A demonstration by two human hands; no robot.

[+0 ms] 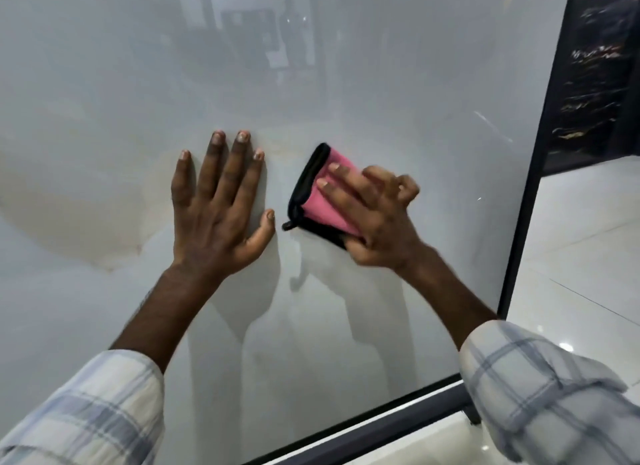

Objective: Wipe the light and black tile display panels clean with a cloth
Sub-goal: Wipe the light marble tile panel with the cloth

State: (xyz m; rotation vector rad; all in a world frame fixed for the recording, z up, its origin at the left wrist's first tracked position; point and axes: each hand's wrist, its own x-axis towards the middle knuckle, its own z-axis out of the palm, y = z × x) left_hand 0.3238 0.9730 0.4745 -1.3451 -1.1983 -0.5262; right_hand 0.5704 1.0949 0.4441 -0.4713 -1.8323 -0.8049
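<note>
A single head-worn view faces the light panel [346,94] squarely, close up.

A glossy white tiled floor [585,243] (bright glints on it) lies right of a dark frame [523,229].

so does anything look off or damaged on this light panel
A thin pale streak marks the light panel above-right of the pink cloth: scratch or glare, cannot tell. The tan patches at left look like veining.

Pink, black-edged cloth [323,201]; plaid sleeves [540,388]
</note>
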